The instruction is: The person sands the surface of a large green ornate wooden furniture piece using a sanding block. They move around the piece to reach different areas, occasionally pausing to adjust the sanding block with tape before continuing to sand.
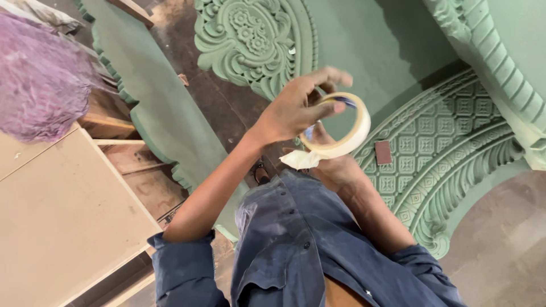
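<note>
The roll of masking tape [343,126] is held up in the air in front of the person's chest, tilted so that its open ring faces up and to the left, toward the camera, with the flat cream band running round the lower right edge. It is a pale cream ring with a darker inner core, and a crumpled loose end of tape [300,160] hangs from its lower left side. The left hand [297,109] closes over the roll from the upper left, thumb and fingers pinching the rim. The right hand [334,165] sits just under the roll, fingers curled up against its lower edge and holding the loose end. Below the roll is the person's blue shirt [296,239] with rolled sleeves. Right of the roll lies a green carved arch panel [443,142] with a small brown block [383,152] resting on it; above the roll is a green carved medallion [250,40]. Well to the left of the roll stand a plain board [62,216] and a purple cloth [40,79].
</note>
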